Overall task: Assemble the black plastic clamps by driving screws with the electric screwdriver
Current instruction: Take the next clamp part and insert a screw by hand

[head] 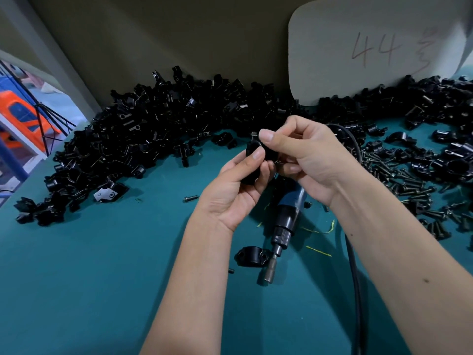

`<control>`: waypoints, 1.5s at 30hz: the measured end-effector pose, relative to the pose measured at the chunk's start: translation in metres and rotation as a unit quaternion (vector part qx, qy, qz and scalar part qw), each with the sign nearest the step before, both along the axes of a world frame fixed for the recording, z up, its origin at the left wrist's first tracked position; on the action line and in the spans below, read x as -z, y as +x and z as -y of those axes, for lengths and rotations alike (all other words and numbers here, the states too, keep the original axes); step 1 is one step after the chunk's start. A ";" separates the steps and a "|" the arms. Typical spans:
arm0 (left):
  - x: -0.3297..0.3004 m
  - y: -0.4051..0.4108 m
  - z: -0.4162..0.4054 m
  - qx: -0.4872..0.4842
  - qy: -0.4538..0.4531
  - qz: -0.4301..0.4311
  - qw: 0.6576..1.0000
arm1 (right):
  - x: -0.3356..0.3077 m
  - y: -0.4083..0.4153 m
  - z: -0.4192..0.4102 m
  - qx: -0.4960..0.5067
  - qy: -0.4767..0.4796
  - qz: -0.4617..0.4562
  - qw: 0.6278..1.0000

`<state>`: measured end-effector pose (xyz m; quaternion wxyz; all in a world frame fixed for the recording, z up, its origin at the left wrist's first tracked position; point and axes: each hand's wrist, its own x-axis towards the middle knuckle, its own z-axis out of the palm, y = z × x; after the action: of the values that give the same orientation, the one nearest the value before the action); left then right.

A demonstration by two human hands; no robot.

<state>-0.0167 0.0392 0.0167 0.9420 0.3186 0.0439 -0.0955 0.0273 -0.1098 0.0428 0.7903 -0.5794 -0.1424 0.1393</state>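
Electric screwdriver [286, 216] is lying idle on the teal desk [102, 278], one lone clamp half [252, 257] sitting just left of its bit. Above it, left hand [230, 190] is gripping a black clamp [258, 160], fingers curled round it; right hand [304, 155] is pinching it from the top, apparently seating a screw. Driving not yet started. Beyond the screwdriver a large clamp pile [153, 129] is waiting, loose screws [399, 175] to its right: most work looks left.
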 end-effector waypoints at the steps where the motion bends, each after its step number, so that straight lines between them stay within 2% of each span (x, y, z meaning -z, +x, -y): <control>1: 0.000 0.000 0.000 0.000 -0.003 0.000 1.000 | 0.001 0.000 0.000 -0.007 0.008 0.004 1.000; 5: -0.002 -0.001 -0.005 -0.026 -0.015 -0.008 1.000 | -0.001 -0.001 0.002 -0.041 0.016 0.005 0.999; 10: -0.003 -0.002 -0.002 -0.027 -0.013 -0.006 1.000 | -0.004 -0.004 -0.008 0.018 0.027 0.007 0.999; 14: -0.003 -0.001 -0.004 -0.044 -0.027 -0.017 0.999 | -0.002 -0.006 -0.008 -0.010 0.042 0.024 0.999; 17: -0.003 -0.001 -0.009 -0.052 -0.041 -0.016 0.998 | -0.003 -0.009 -0.014 0.023 0.027 0.054 0.998; 20: -0.004 -0.001 -0.009 -0.041 -0.007 -0.002 0.999 | -0.003 -0.010 -0.020 0.046 0.011 0.056 0.997; 26: -0.002 -0.001 -0.012 -0.053 -0.032 -0.007 0.998 | -0.004 -0.008 -0.009 -0.015 0.026 0.046 0.998; 33: -0.003 -0.001 -0.006 -0.037 0.027 0.016 0.999 | -0.001 -0.009 -0.016 0.072 0.018 0.024 0.997; 38: -0.002 0.001 -0.011 -0.051 0.004 0.033 0.998 | 0.002 -0.010 -0.015 0.000 0.043 0.042 0.998; 45: 0.000 0.001 -0.007 -0.047 0.066 0.050 0.995 | 0.006 -0.006 -0.020 0.092 0.033 0.016 0.995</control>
<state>-0.0155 0.0465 0.0167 0.9233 0.3824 0.0184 -0.0319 0.0216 -0.0900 0.0367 0.8161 -0.5658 -0.1062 0.0520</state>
